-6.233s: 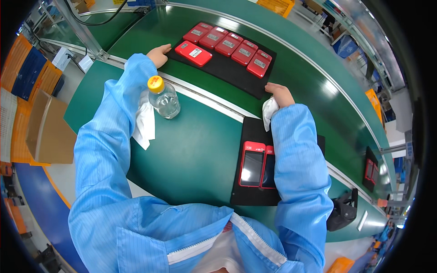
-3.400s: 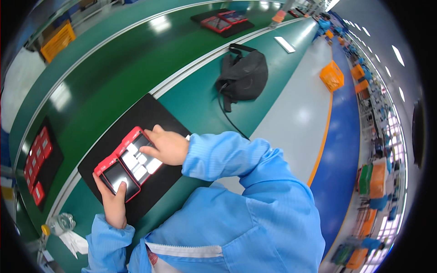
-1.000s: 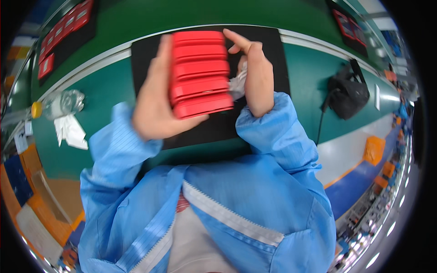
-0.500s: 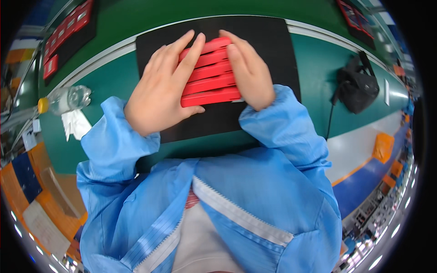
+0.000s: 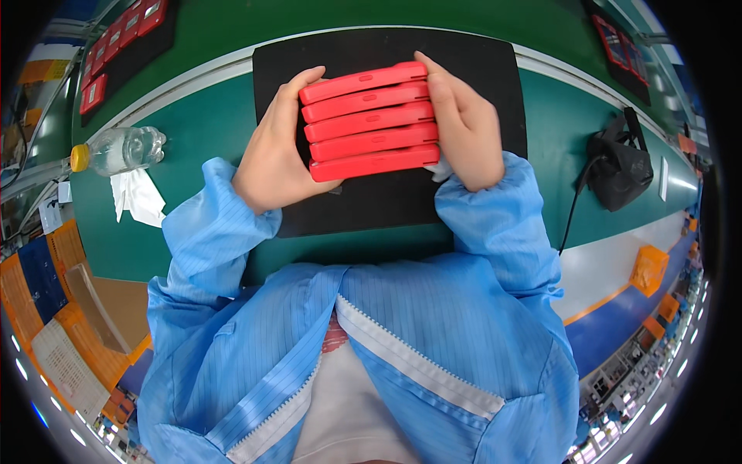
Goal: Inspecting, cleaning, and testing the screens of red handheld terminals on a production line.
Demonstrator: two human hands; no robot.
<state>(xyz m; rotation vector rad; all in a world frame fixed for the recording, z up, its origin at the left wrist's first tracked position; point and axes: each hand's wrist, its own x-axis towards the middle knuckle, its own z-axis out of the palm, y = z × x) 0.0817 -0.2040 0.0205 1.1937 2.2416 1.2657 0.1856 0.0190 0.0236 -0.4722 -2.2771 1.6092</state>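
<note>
1. I see the left hand (image 5: 270, 151) part-open, gripping one end of a stack of red handheld devices (image 5: 372, 122); its thumb lies under the near edge and its fingers run up the side.
2. I see the right hand (image 5: 470, 127) curled round the stack's other end, fingers at the far corner. A crumpled white wipe (image 5: 442, 168) shows beneath this palm; I can't tell how firmly it is pinched.
3. Between the two hands I count five devices, side edges toward me, slightly fanned and tilted up to the right. Each edge carries a small oval button, with a dark notch near the right hand.
4. The stack sits over a black mat (image 5: 348, 220), hiding part of it; I can't tell whether they touch. The hands cover the stack's ends.
5. Left of the left hand, I have a clear bottle (image 5: 127, 149) with a yellow cap (image 5: 79, 158) lying by a white cloth (image 5: 137, 197).
6. Well right of the right hand sits a black bag (image 5: 618, 166) with a cord (image 5: 573, 205).
</note>
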